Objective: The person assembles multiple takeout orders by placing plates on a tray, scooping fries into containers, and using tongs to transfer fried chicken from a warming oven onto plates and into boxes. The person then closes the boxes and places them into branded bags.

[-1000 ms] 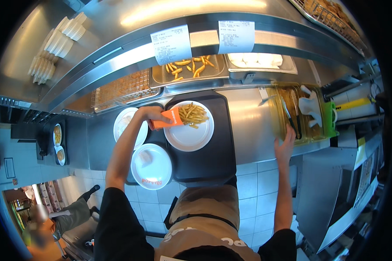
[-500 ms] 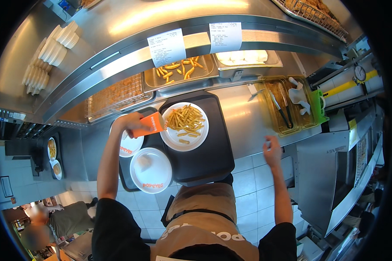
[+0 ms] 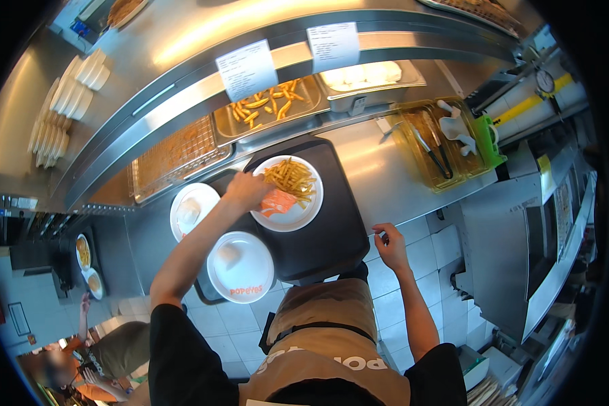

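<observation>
My left hand [image 3: 245,191] is closed on an orange fries carton [image 3: 277,202], tipped low over a round white plate [image 3: 292,222]. A heap of French fries [image 3: 292,178] lies on that plate, against the carton. The plate sits on a black tray [image 3: 325,250]. To the right of the tray, my right hand [image 3: 391,247] hangs in the air with loosely bent fingers apart and nothing in it. Two more white plates, one nearer [image 3: 250,274] and one farther left [image 3: 206,195], each carry a small white cup; my left forearm partly covers the farther one.
Behind the tray stand a pan of fries [image 3: 304,108], a wire rack [image 3: 176,159] and a pan of white items [image 3: 362,74]. A yellow bin [image 3: 413,159] holds tongs and a scoop. Paper slips [image 3: 247,71] hang from the shelf. A co-worker [image 3: 115,352] stands at lower left.
My left hand has carried the carton rightward and down to the fries on the plate. My right hand has shifted left and nearer to me. The co-worker's arm is now raised.
</observation>
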`<state>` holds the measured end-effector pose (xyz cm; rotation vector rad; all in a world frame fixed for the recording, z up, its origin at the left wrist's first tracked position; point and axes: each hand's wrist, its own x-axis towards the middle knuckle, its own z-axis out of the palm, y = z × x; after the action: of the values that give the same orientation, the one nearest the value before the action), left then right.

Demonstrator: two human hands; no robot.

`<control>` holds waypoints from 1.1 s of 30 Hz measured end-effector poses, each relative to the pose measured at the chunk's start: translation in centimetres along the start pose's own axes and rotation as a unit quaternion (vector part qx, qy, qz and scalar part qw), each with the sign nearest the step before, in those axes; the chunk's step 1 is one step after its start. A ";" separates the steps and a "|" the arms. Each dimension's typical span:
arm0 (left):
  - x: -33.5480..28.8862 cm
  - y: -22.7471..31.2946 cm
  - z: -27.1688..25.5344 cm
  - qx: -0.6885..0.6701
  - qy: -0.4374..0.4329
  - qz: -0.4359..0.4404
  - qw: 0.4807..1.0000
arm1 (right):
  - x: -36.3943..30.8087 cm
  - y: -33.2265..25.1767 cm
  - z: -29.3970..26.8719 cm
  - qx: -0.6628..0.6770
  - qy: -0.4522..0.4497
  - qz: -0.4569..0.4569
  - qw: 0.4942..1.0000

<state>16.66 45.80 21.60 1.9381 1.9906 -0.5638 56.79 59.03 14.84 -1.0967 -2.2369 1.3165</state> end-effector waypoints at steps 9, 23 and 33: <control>-6.2 -0.5 -1.6 -0.684 0.147 -0.082 0.710 | 0.5 4.8 -12.2 -0.121 0.133 0.047 0.983; 29.3 30.0 -0.7 -0.738 0.244 -0.297 0.554 | 22.1 12.3 -21.1 -0.292 -0.023 -0.013 0.956; 17.8 37.5 -8.5 -0.953 0.116 -0.049 0.277 | 6.5 -0.7 -23.6 0.040 -0.172 -0.028 0.984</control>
<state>53.83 65.87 18.09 0.0701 0.9977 1.5730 66.57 77.88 27.10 -0.8217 -2.4047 1.6624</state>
